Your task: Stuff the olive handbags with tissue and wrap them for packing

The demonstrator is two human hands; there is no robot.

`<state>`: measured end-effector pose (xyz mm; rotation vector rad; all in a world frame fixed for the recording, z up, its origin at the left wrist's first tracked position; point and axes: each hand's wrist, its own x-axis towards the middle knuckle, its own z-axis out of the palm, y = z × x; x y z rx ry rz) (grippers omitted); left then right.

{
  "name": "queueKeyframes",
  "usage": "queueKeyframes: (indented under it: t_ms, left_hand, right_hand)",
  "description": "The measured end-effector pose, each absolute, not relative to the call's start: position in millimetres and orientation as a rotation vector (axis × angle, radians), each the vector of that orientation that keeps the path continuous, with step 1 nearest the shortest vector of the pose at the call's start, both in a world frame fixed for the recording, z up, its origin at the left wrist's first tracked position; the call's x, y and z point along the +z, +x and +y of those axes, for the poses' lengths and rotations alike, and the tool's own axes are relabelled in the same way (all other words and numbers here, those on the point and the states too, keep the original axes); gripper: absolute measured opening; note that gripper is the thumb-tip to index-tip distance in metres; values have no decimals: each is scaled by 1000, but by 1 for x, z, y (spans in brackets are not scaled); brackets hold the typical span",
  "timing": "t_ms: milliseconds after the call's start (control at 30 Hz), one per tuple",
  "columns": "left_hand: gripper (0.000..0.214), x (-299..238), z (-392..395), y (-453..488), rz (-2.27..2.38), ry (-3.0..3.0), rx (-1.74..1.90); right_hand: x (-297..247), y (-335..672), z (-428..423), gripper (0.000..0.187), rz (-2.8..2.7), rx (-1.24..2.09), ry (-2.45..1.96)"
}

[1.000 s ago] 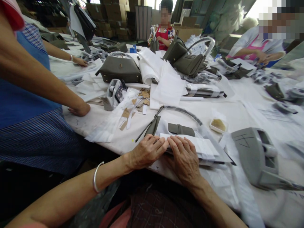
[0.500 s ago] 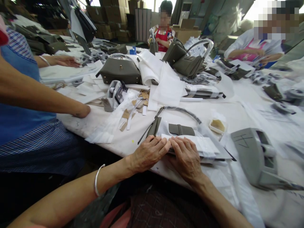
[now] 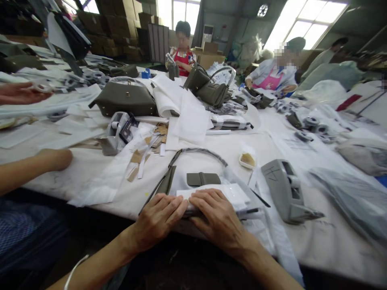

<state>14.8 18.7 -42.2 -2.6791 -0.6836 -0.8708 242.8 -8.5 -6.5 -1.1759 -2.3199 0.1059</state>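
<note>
In front of me at the table edge lies an olive handbag (image 3: 166, 183), largely covered by white wrapping. Its curved handle (image 3: 208, 152) is wrapped in film, and an olive strap tab (image 3: 203, 179) shows on top. A folded white sheet (image 3: 234, 195) rests along the near side of the bag. My left hand (image 3: 161, 213) has its fingers curled together over the sheet's left end. Beside it, my right hand (image 3: 216, 213) grips the same near edge, fingers on top and thumb below. The undersides of the bag and sheet are hidden.
Tape dispensers stand at right (image 3: 282, 189) and left (image 3: 113, 135). A small white dish (image 3: 247, 160) sits behind the bag. Paper scraps (image 3: 140, 159), white sheets (image 3: 193, 117) and another olive handbag (image 3: 123, 98) lie beyond. A co-worker's arm (image 3: 36, 165) reaches in from the left; other people work across the table.
My view has swung to the right, so everything sits further left. Both hands stay on the near edge of the white sheet. The co-worker's far hand at left now holds a clear ring-like item.
</note>
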Motion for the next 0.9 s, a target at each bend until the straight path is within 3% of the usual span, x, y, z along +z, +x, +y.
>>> queueKeyframes:
  t_ms: [67,200,333,533,700,900]
  left_hand:
    - [29,-46,11,1,-725,-2674,-923]
    - [30,-54,3,-18,-813,-2649,-994]
    - [30,-57,1,-22,-844,-2624,-1019]
    - [32,-60,1,-19,-893,-2618,-996]
    - [34,-60,0,-20,-909,-2634,-971]
    - [35,-58,3,-20,-933,-2633,-1022]
  right_hand:
    - [2,264,-2,26,-2240,112,-1207]
    - [1,338,35,24,-1962,-247,-1524]
    - [-27,411,80,39,-2012,-612,-2067]
    - [-63,451,116,49,-2220,-264,-2500]
    - [-50,456,123,44,-2232,-67,-2441]
    - [-27,451,73,27,-1981,-153,-1904]
